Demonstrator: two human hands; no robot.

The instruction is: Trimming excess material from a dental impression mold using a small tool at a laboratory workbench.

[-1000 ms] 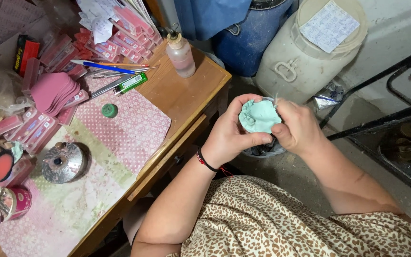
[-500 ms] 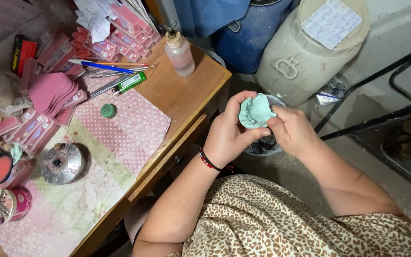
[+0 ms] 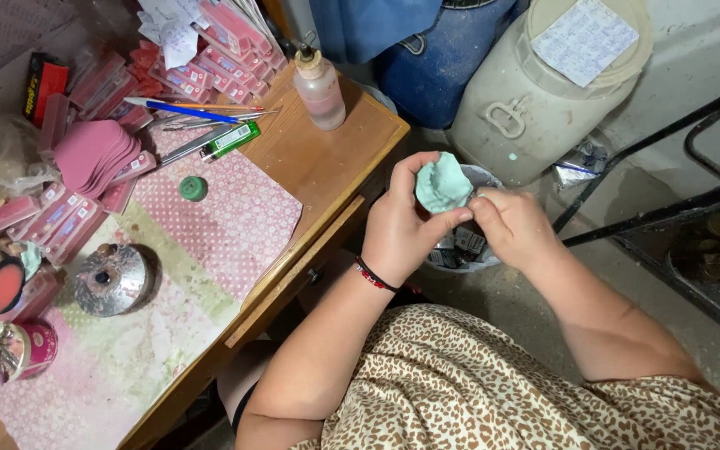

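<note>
left hand [image 3: 402, 229]: fingers curled shut around the pale green lump [image 3: 443, 185]; lump sits at its 1 o'clock
right hand [image 3: 514, 227]: fingertips pinched together at the lump's lower right edge; lump at its 10 o'clock
lump: held off the table [image 3: 327, 158] edge, above a small bin [image 3: 487, 177]

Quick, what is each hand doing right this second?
Left hand: closed around a pale green lump, holding it up.
Right hand: fingertips pinch the lump's lower edge; grip closed on it.
</note>
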